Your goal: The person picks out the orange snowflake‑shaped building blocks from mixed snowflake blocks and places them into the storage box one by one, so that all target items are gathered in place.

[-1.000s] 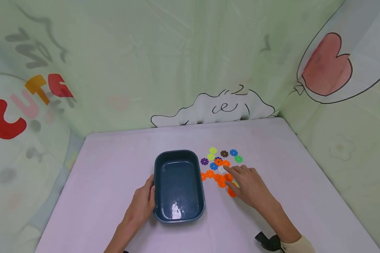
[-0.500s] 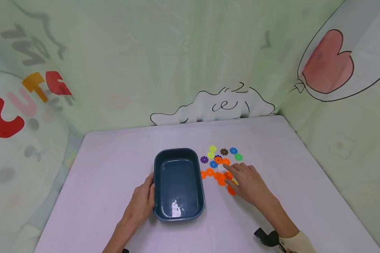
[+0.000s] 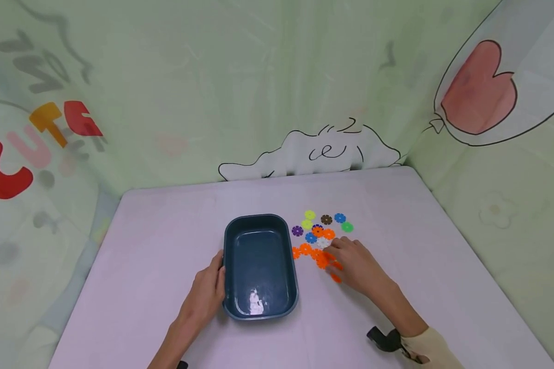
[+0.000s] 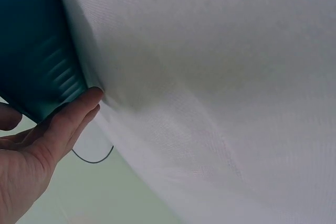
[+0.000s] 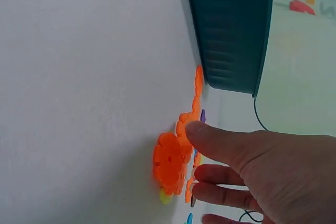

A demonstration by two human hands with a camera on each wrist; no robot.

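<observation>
Fingers of the right hand point(image 3: 357, 267) had drawn inward over the orange pieces point(image 3: 322, 262) since the earlier frame, while the left hand point(image 3: 202, 294) and the blue tray point(image 3: 260, 266) stayed about where they were. The right fingers were bent (whether they pinched a piece could not be told); the left ones gripped the tray's left edge. Those flower-shaped pieces lay on the tabletop point(image 3: 166, 230), right of the tray, some overlapping. Picking from the cluster looked like the step in hand; the next move seemed to call for a sure pinch, without scattering neighbours.
</observation>
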